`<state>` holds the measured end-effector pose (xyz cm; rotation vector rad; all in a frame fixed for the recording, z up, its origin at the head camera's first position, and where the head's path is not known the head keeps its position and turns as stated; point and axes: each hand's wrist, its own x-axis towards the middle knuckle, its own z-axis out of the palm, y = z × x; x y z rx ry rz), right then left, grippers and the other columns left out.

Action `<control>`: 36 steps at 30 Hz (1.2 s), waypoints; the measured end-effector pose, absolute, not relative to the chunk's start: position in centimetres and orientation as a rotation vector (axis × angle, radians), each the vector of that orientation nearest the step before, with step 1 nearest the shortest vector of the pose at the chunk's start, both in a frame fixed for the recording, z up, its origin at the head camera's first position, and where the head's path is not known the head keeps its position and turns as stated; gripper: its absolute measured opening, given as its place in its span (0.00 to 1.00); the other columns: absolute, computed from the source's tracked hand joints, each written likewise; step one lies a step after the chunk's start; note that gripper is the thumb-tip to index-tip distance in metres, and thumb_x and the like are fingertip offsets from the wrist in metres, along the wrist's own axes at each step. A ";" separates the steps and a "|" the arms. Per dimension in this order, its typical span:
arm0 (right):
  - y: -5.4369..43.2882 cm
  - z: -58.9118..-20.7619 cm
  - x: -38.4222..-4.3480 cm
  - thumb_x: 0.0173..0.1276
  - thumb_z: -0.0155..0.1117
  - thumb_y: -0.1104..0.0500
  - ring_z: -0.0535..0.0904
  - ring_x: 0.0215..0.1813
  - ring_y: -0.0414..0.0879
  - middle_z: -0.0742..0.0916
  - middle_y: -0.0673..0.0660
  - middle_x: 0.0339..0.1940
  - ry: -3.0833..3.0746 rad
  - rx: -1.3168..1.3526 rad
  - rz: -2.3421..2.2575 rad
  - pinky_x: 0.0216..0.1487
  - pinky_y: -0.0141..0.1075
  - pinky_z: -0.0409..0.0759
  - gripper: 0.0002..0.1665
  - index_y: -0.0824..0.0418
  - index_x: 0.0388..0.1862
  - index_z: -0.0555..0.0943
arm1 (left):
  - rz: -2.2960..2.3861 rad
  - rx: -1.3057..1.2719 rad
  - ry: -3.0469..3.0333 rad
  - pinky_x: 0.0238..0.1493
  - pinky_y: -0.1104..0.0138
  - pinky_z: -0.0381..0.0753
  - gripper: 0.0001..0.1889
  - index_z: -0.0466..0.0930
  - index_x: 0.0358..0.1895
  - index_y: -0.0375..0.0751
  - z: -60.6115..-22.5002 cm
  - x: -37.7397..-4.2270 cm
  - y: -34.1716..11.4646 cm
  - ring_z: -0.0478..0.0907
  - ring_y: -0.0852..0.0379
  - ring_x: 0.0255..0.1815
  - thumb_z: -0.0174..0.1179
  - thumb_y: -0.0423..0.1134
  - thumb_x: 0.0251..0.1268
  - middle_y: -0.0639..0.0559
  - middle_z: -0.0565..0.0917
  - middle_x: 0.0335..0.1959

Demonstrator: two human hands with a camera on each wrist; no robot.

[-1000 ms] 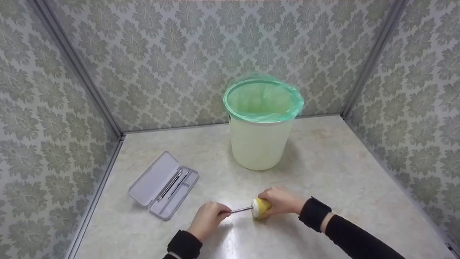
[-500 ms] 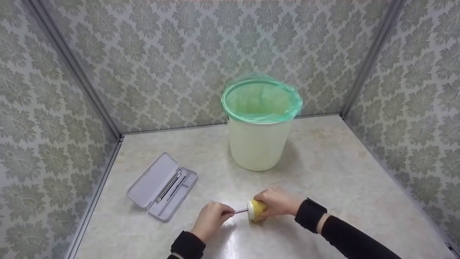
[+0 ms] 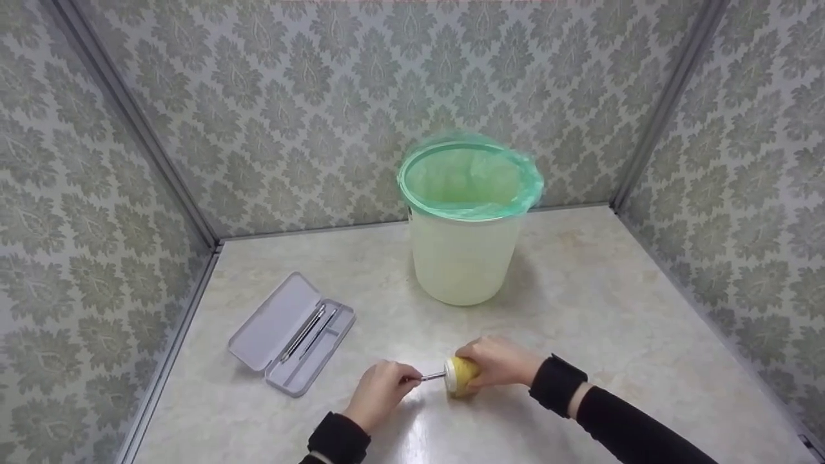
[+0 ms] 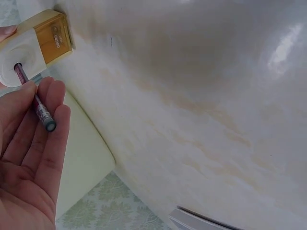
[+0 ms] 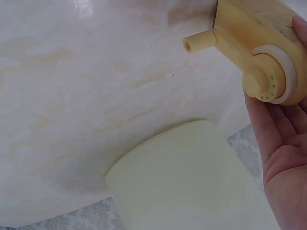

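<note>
In the head view, my left hand (image 3: 381,393) pinches a pencil (image 3: 433,376) between thumb and fingers. The pencil's far end sits in the hole of a yellow and white pencil sharpener (image 3: 461,376), lying low over the table. The left wrist view shows the dark, metal-banded end of the pencil sticking out past my fingertips. My right hand (image 3: 503,362) grips the sharpener's body from the right. In the right wrist view, the sharpener's back has a round dial (image 5: 268,84) and a short projecting handle (image 5: 200,41). The pencil's inserted end is hidden inside.
An open grey pencil case (image 3: 293,335) with several pencils lies to the left. Behind the hands stands a pale bin (image 3: 464,264) with a green liner (image 3: 535,183) over its rim. Patterned panels (image 3: 309,116) enclose the table (image 3: 599,296).
My hands have come closer together: the left moved right, the sharpener and right hand slightly left. Less pencil shows between them. Over the last half second almost nothing moved.
</note>
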<state>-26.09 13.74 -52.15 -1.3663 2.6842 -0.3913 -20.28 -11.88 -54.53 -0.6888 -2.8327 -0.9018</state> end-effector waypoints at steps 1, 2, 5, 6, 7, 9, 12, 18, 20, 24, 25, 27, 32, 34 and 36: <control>13.7 -52.1 -26.1 0.54 0.82 0.51 0.72 0.28 0.31 0.88 0.48 0.28 2.685 -1.351 -0.393 0.31 0.24 0.69 0.18 0.56 0.33 0.81 | -0.908 -0.690 -2.834 0.34 0.70 0.82 0.03 0.92 0.36 0.45 -54.5 -20.3 -11.9 0.87 0.62 0.31 0.70 0.35 0.62 0.54 0.92 0.32; 13.7 -52.1 -26.1 0.53 0.82 0.51 0.72 0.28 0.32 0.88 0.48 0.28 2.686 -1.344 -0.394 0.31 0.24 0.69 0.18 0.56 0.34 0.81 | -0.910 -0.691 -2.834 0.35 0.70 0.82 0.03 0.92 0.36 0.45 -54.5 -20.3 -11.9 0.86 0.62 0.31 0.70 0.35 0.62 0.55 0.92 0.32; 13.7 -52.1 -26.0 0.53 0.82 0.51 0.74 0.28 0.32 0.89 0.48 0.29 2.692 -1.340 -0.395 0.32 0.25 0.71 0.18 0.56 0.34 0.82 | -0.926 -0.686 -2.840 0.35 0.70 0.81 0.03 0.92 0.36 0.45 -54.5 -20.3 -12.0 0.85 0.63 0.31 0.70 0.34 0.62 0.55 0.92 0.32; 13.7 -52.1 -26.0 0.53 0.82 0.51 0.74 0.28 0.33 0.89 0.48 0.29 2.694 -1.345 -0.394 0.32 0.25 0.71 0.18 0.56 0.33 0.81 | -0.933 -0.681 -2.845 0.35 0.70 0.81 0.03 0.92 0.36 0.45 -54.4 -20.3 -12.0 0.85 0.63 0.31 0.70 0.34 0.62 0.55 0.92 0.32; 13.7 -52.1 -26.0 0.53 0.82 0.51 0.74 0.28 0.33 0.88 0.48 0.29 2.695 -1.345 -0.393 0.32 0.25 0.71 0.18 0.56 0.33 0.81 | -0.941 -0.676 -2.852 0.35 0.70 0.81 0.03 0.92 0.36 0.45 -54.4 -20.3 -12.0 0.85 0.64 0.31 0.70 0.35 0.62 0.56 0.92 0.32; 13.8 -52.2 -26.0 0.53 0.83 0.51 0.75 0.28 0.33 0.88 0.48 0.28 2.699 -1.347 -0.396 0.32 0.25 0.71 0.18 0.56 0.33 0.81 | -0.945 -0.669 -2.868 0.35 0.69 0.80 0.02 0.91 0.36 0.44 -54.3 -20.3 -11.9 0.84 0.64 0.31 0.70 0.35 0.63 0.55 0.91 0.32; 13.8 -52.3 -26.0 0.53 0.83 0.52 0.76 0.29 0.34 0.89 0.49 0.29 2.703 -1.343 -0.403 0.32 0.25 0.72 0.18 0.57 0.34 0.82 | -0.957 -0.657 -2.898 0.35 0.70 0.79 0.03 0.89 0.37 0.44 -54.1 -20.4 -11.6 0.83 0.64 0.31 0.69 0.38 0.65 0.55 0.91 0.32; 13.9 -52.1 -26.0 0.52 0.83 0.52 0.76 0.29 0.34 0.90 0.49 0.30 2.716 -1.325 -0.389 0.32 0.26 0.73 0.19 0.57 0.37 0.83 | -0.980 -0.695 -2.942 0.33 0.69 0.77 0.19 0.81 0.51 0.43 -54.3 -20.5 -10.9 0.81 0.60 0.30 0.68 0.51 0.66 0.51 0.87 0.34; 13.9 -52.1 -26.0 0.52 0.83 0.53 0.76 0.29 0.34 0.89 0.50 0.30 2.716 -1.331 -0.387 0.32 0.26 0.73 0.19 0.58 0.37 0.83 | -0.955 -0.692 -2.973 0.32 0.69 0.74 0.26 0.77 0.58 0.44 -54.5 -20.5 -10.6 0.77 0.62 0.29 0.66 0.57 0.66 0.53 0.85 0.33; 13.9 -52.0 -26.0 0.53 0.81 0.53 0.75 0.29 0.34 0.89 0.50 0.31 2.727 -1.338 -0.352 0.33 0.26 0.72 0.18 0.58 0.38 0.83 | -0.888 -0.683 -3.007 0.33 0.65 0.77 0.31 0.72 0.67 0.49 -54.7 -20.7 -10.0 0.78 0.61 0.32 0.62 0.62 0.68 0.52 0.85 0.36; 13.9 -52.0 -25.9 0.53 0.81 0.53 0.75 0.29 0.35 0.89 0.50 0.31 2.732 -1.344 -0.337 0.33 0.26 0.72 0.18 0.58 0.38 0.83 | -0.877 -0.683 -3.008 0.35 0.63 0.79 0.31 0.72 0.68 0.50 -54.7 -20.8 -9.8 0.81 0.59 0.35 0.62 0.61 0.68 0.51 0.86 0.39; 13.9 -52.0 -25.9 0.54 0.81 0.52 0.75 0.29 0.35 0.89 0.49 0.31 2.740 -1.346 -0.315 0.33 0.26 0.72 0.18 0.57 0.39 0.83 | -0.864 -0.681 -3.009 0.41 0.58 0.83 0.31 0.71 0.69 0.52 -54.8 -20.9 -9.6 0.84 0.53 0.41 0.62 0.61 0.68 0.48 0.88 0.45; 13.8 -52.0 -25.9 0.54 0.81 0.52 0.75 0.29 0.35 0.89 0.49 0.31 2.744 -1.336 -0.279 0.34 0.27 0.71 0.19 0.58 0.40 0.84 | -0.850 -0.680 -3.018 0.44 0.53 0.85 0.30 0.71 0.71 0.57 -55.1 -20.9 -8.9 0.86 0.49 0.45 0.62 0.61 0.69 0.46 0.88 0.51; 13.8 -51.9 -25.9 0.54 0.81 0.52 0.75 0.29 0.35 0.89 0.49 0.32 2.746 -1.333 -0.266 0.34 0.27 0.71 0.20 0.58 0.41 0.84 | -0.827 -0.673 -3.016 0.41 0.53 0.85 0.30 0.71 0.70 0.58 -55.3 -20.9 -8.6 0.86 0.49 0.43 0.61 0.62 0.69 0.47 0.88 0.49; 13.8 -52.0 -25.9 0.54 0.81 0.52 0.75 0.29 0.35 0.89 0.50 0.32 2.743 -1.330 -0.265 0.33 0.27 0.71 0.20 0.58 0.41 0.83 | -0.785 -0.658 -3.012 0.38 0.54 0.84 0.29 0.71 0.69 0.60 -55.5 -20.8 -8.3 0.86 0.49 0.41 0.60 0.63 0.69 0.48 0.88 0.47</control>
